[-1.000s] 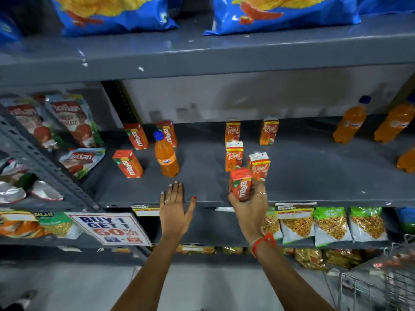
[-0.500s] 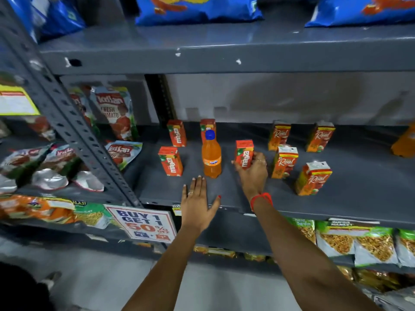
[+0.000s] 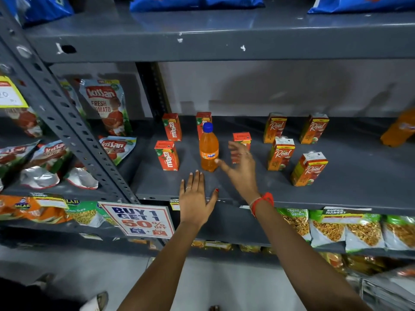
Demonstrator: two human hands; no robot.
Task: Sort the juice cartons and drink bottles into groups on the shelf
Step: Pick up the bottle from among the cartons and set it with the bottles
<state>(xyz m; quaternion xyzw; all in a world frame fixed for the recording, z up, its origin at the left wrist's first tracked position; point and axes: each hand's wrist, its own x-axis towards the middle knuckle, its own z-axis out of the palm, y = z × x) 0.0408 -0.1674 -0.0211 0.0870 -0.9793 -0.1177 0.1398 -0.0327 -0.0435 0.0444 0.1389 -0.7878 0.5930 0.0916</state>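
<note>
An orange Fanta bottle (image 3: 209, 149) with a blue cap stands on the grey shelf (image 3: 336, 191). Red Maaza cartons stand around it: one front left (image 3: 167, 155), one behind that (image 3: 172, 126), one behind the bottle (image 3: 203, 120), and one just set down to its right (image 3: 241, 138). My right hand (image 3: 241, 168) is open in front of that carton, thumb by the bottle. My left hand (image 3: 196, 197) lies flat and open on the shelf's front edge. Several orange Real cartons (image 3: 280, 153) stand further right. Another orange bottle (image 3: 399, 129) shows at the far right.
A slanted grey upright (image 3: 60, 117) divides off the left bay with Kissan tomato pouches (image 3: 107, 106). A "Buy 1 Get 1" sign (image 3: 139, 219) hangs below the shelf. Snack bags (image 3: 359, 230) fill the lower shelf; blue bags lie above. A wire basket (image 3: 386, 292) is at the lower right.
My right hand carried a Maaza carton leftward, set it down right of the Fanta bottle, and has let go of it. My view has shifted left.
</note>
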